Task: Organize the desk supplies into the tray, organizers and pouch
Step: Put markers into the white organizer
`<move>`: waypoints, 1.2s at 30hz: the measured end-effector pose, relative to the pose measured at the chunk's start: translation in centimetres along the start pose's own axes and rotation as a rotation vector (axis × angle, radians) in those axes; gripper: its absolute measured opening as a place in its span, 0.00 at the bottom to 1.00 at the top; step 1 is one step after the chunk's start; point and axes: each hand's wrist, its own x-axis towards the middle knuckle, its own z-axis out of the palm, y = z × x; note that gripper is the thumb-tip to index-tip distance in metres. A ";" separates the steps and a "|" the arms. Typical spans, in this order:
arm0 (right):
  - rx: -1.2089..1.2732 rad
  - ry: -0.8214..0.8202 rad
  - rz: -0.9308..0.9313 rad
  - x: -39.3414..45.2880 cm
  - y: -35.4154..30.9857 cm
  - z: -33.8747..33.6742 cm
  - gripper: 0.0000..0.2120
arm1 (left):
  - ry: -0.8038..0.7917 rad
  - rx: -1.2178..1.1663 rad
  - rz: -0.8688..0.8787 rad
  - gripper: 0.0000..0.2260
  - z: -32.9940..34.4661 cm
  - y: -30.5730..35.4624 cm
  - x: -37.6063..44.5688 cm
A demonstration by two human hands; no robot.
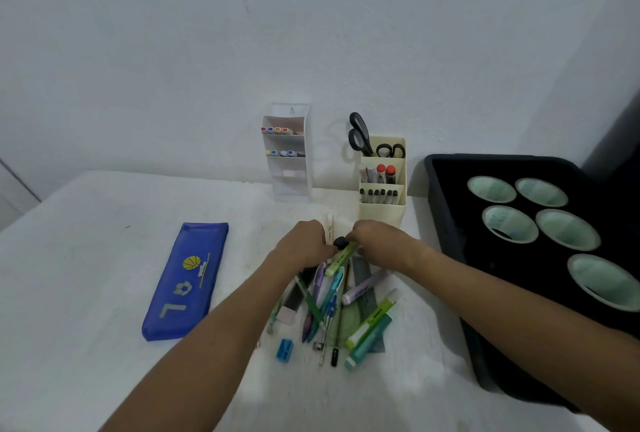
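Highlighter (341, 256) atop pile, mid-table | left hand (304, 244) grip closed around white pen (329, 229); right hand (377, 241) grip pinching highlighter's black cap (340, 242) | we should lift straight, clear neighbours, then drop upright into cream organizer (381, 213) | pouch (187, 281) waits left.

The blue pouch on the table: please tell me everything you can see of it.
The blue pouch is long, flat and glossy, like plastic or vinyl. It lies flat on the white table, left of the pile of pens, slightly slanted. Its face shows a yellow basketball picture, a pale letter L and a small pale figure. No hand touches it. Whether it is open or closed, I cannot tell.
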 end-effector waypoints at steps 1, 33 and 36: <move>-0.027 0.011 -0.028 0.0 0.0 0.1 0.19 | -0.006 -0.014 -0.016 0.15 0.2 0.3 0.1; 0.409 0.588 0.047 1.4 -4.2 -5.7 0.09 | 0.716 -0.187 0.114 0.09 -10.0 -5.4 -2.8; 0.381 0.665 0.045 3.2 -4.9 -7.1 0.10 | 0.769 -0.151 0.135 0.10 -10.8 -6.3 -2.1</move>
